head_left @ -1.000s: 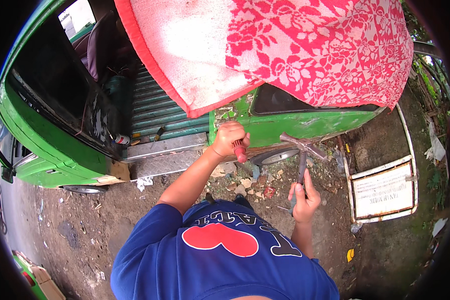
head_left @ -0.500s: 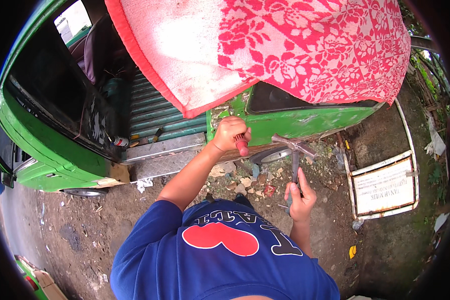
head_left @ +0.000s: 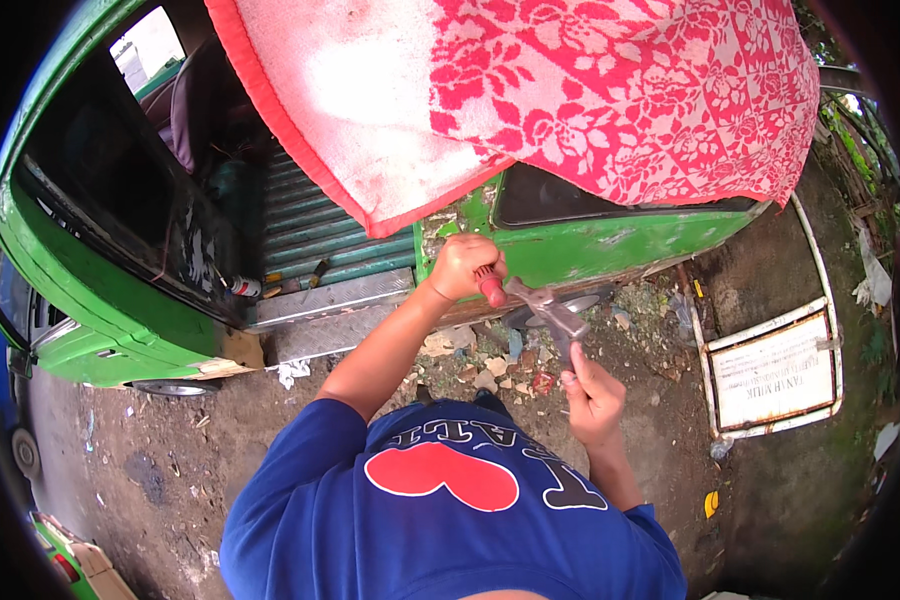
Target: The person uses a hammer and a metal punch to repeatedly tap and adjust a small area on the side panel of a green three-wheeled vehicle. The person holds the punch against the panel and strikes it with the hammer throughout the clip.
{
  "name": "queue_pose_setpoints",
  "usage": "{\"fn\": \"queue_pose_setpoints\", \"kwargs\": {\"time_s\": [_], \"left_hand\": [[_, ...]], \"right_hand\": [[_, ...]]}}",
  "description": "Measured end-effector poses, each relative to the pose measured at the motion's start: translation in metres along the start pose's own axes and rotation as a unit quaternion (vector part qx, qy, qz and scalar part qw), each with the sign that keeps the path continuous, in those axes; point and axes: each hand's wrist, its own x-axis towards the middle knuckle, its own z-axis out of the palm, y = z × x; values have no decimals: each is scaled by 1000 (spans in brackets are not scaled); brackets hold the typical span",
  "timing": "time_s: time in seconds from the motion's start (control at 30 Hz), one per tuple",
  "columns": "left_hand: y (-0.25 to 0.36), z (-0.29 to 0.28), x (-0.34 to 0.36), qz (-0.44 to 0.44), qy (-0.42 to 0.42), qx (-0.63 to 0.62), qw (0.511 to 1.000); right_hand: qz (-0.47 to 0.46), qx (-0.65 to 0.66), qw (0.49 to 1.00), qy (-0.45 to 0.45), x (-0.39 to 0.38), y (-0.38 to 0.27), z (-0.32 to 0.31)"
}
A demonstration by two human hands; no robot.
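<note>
Landmark: the green vehicle (head_left: 610,235), its sliding door open, a red and white floral cloth (head_left: 570,90) draped over its roof edge.
Left hand (head_left: 467,266): its grip is clamped on a red-handled tool (head_left: 491,288), apparently a chisel or screwdriver, whose tip is set against the vehicle's lower body edge just behind the door opening. Held there, it looks braced to take a blow.
Right hand (head_left: 592,395): its grip is wrapped around the handle of a hammer (head_left: 550,315), below the vehicle's sill; the hammer's head lies at the butt of the red-handled tool, touching or nearly so.
Ground: broken chips and rubble (head_left: 490,365) lie under the sill, just beneath both hands.
Nearby: a white framed sign (head_left: 775,375) rests on the dirt, right of the hands.
Change: half a second ago the hammer was drawn back to the right of the chisel; its head has now swung in to the tool's end. The left hand has stayed put.
</note>
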Motion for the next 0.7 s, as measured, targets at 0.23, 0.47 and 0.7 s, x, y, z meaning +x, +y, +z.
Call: {"fn": "queue_pose_setpoints", "kwargs": {"time_s": [0.23, 0.47, 0.7], "left_hand": [[10, 1, -2, 19, 7, 9, 1000], [6, 1, 0, 20, -4, 32, 999], [6, 2, 4, 15, -13, -2, 1000]], "right_hand": [[67, 149, 983, 84, -4, -5, -4], [110, 152, 980, 68, -8, 1, -2], [125, 144, 980, 61, -12, 4, -1]]}}
